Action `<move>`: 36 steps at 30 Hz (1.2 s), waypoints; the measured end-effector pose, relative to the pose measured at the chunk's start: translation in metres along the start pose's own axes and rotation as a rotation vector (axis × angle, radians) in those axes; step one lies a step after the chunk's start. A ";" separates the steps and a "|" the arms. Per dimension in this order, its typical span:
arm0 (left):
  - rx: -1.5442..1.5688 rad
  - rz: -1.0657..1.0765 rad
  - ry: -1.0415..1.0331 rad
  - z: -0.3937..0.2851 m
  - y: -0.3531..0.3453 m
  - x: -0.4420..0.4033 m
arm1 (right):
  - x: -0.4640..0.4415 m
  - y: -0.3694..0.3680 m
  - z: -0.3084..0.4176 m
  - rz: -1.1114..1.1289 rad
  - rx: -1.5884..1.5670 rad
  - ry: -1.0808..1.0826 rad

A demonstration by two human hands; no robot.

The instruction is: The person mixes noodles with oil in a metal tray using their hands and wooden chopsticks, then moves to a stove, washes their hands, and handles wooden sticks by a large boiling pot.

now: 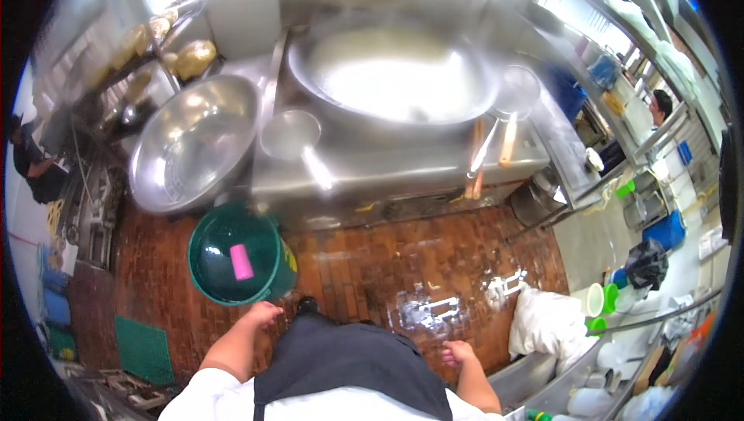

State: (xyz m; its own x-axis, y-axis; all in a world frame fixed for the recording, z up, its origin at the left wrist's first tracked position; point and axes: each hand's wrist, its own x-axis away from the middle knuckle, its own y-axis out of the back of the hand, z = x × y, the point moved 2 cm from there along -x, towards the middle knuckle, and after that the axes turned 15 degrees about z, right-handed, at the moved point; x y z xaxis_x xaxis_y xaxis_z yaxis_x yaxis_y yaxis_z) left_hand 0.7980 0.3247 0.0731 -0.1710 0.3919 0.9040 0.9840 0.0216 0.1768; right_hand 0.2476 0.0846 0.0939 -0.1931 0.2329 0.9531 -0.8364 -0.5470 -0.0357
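My left hand point(266, 313) hangs just below the rim of a green bucket point(283, 262), its fingers curled with nothing seen in them. Inside the bucket a pink cup point(242, 262) lies on dark water. On the right of the black apron point(349, 359), my right hand point(457, 353) hangs over the wet floor, loosely closed and holding nothing visible. A large steaming wok point(395, 80) is set in the steel stove ahead. One round strainer point(291, 134) lies left of the wok and another point(515, 92) right of it, near wooden handles point(474, 159).
A big steel bowl point(194, 142) leans at the left above the bucket. A white sack point(546, 324) lies at the lower right, and a metal pot point(535, 198) stands by the stove's right corner. One person point(39, 161) is at far left, another point(660, 107) at far right.
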 end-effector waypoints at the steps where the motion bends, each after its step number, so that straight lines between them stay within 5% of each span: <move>1: 0.000 0.000 -0.001 0.006 -0.001 -0.003 | -0.002 0.001 0.000 -0.001 0.000 0.001; 12: 0.042 -0.012 0.150 0.028 -0.010 0.026 | -0.022 0.009 -0.003 0.146 -0.072 0.013; 18: 0.008 0.010 0.106 0.027 -0.008 0.014 | -0.004 -0.006 0.008 -0.018 0.071 0.012; 24: -0.049 0.066 0.096 0.027 -0.005 -0.011 | -0.019 0.008 -0.013 0.114 -0.024 -0.026; 36: -0.067 0.062 0.207 0.008 -0.002 0.005 | 0.005 -0.007 0.002 0.001 -0.038 0.010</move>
State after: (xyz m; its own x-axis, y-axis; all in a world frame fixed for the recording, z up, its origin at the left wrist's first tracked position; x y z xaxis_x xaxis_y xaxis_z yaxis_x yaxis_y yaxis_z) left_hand 0.7952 0.3336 0.0742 -0.1236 0.1936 0.9733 0.9886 -0.0609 0.1376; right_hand 0.2534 0.0885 0.0996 -0.1989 0.2405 0.9501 -0.8550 -0.5164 -0.0482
